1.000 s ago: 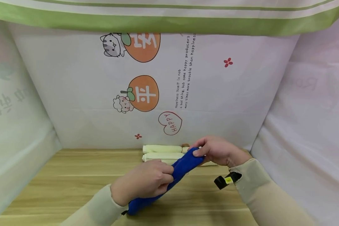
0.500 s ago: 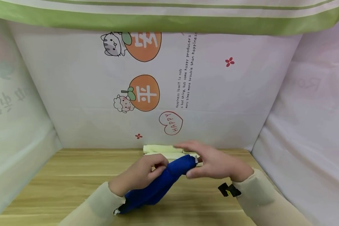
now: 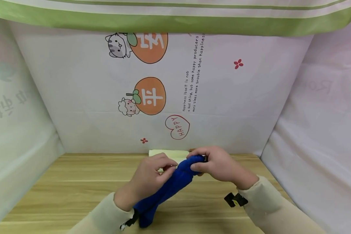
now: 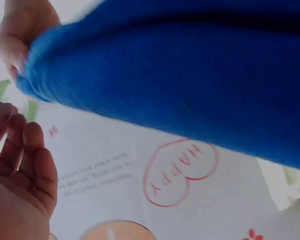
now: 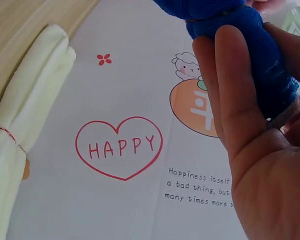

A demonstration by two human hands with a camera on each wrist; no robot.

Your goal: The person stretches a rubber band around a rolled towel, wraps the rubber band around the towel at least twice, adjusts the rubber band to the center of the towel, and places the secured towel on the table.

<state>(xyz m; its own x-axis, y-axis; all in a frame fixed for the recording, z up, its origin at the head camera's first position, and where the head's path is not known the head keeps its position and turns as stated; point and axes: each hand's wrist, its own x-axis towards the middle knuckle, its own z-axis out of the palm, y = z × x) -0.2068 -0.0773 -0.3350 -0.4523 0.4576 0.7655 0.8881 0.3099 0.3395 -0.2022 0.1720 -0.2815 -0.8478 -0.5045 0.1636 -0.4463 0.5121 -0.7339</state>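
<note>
A blue towel point(image 3: 175, 182), gathered into a long soft roll, slants across the table in the head view, its loose lower end hanging toward the front. My right hand point(image 3: 222, 164) grips the upper end, thumb on one side and fingers along the other, as the right wrist view shows. A thin dark band point(image 5: 215, 16) circles the towel just past those fingers. At that spot my left hand point(image 3: 149, 175) pinches with thumb and fingertips together at the towel's edge; what lies between them is hidden. Below the towel in the left wrist view, those left fingers point(image 4: 42, 170) are curled.
Pale yellow rolled towels point(image 3: 168, 152) lie at the back of the table against the printed wall. One yellow roll point(image 5: 30, 100) has a thin red band round its middle. White cloth walls point(image 3: 316, 113) enclose both sides, over a wood-grain tabletop point(image 3: 76, 182).
The right hand let its hold loosen half a second ago, fingers spread, and now grips the towel's end again. The towel's lower end has swung and bunched; the left hand turned upward slightly.
</note>
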